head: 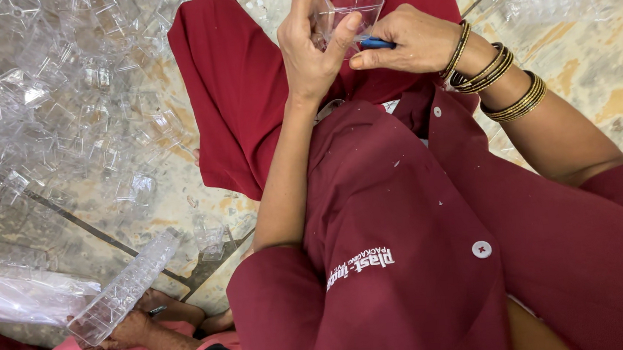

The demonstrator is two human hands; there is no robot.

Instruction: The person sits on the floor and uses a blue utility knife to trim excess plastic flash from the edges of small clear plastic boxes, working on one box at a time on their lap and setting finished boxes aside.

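1. A clear box (347,4) is gripped by the left hand (310,47) above the lap.
2. A blue tool (377,43) is pinched in the right hand (408,40), touching the box.
3. A heap of boxes (51,105) lies on the floor (597,74).
4. A stack (126,287) is held by a co-worker's hand (129,330).

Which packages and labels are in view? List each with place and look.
Clear box: top centre, in left hand, by blue tool in right hand; square, transparent.
Box pile: left floor, clear.
Box stack: bottom left, co-worker's hand, long, clear.
Bag: bottom left, clear, crumpled.
Shirt print: bottom centre, white on maroon.
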